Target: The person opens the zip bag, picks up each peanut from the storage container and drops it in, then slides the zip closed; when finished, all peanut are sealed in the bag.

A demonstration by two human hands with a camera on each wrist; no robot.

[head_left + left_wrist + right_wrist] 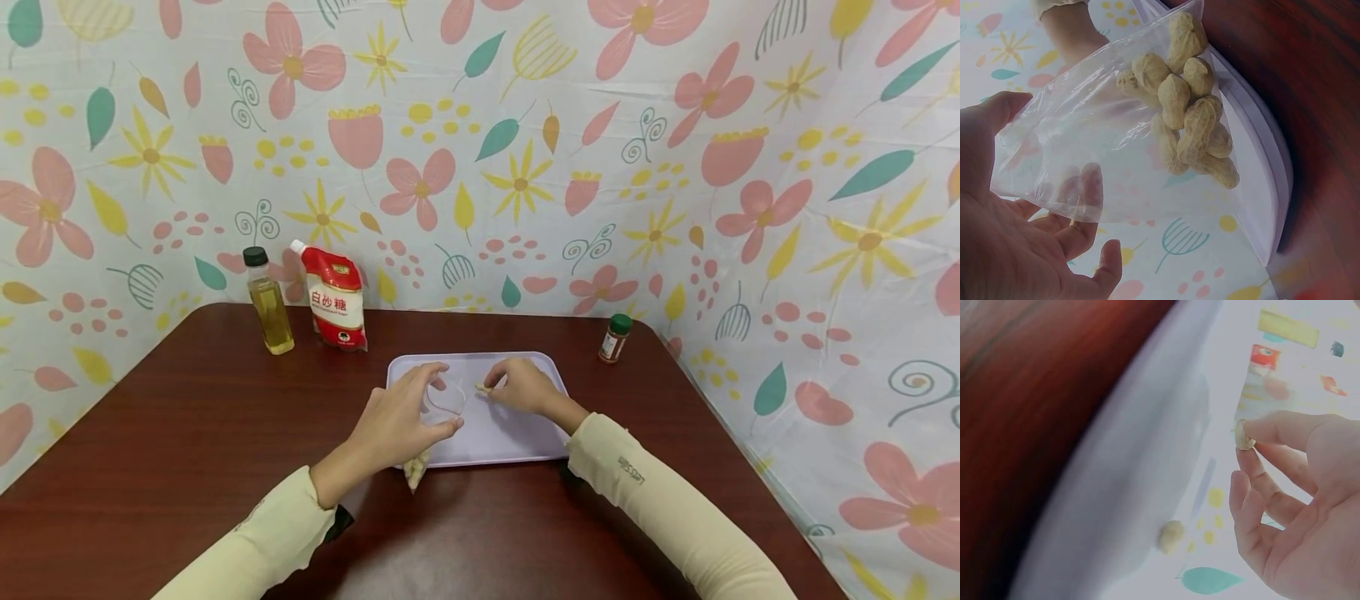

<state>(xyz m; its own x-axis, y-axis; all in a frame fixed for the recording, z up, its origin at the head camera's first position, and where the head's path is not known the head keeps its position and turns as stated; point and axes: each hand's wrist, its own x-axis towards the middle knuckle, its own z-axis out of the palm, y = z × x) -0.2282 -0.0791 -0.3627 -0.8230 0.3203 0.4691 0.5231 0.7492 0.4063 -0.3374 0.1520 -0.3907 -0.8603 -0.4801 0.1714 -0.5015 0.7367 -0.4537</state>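
Note:
My left hand (397, 423) grips the mouth of a clear plastic bag (1091, 119), the thumb on one side and the fingers on the other, spreading it wide. Several unshelled peanuts (1191, 119) lie bunched in the bag's bottom, which hangs by the tray's near left edge in the head view. Over the lilac tray (480, 450), my right hand (525, 385) pinches a single peanut (1245, 435) between thumb and fingertips, to the right of the bag's mouth. Another peanut (1171, 537) shows against the tray in the right wrist view.
At the back left of the brown table (187, 417) stand an oil bottle (270, 312) with a dark cap and a red and white sugar pouch (335, 300). A small green-lidded jar (615, 338) stands at the back right. A flowered curtain (480, 167) hangs behind.

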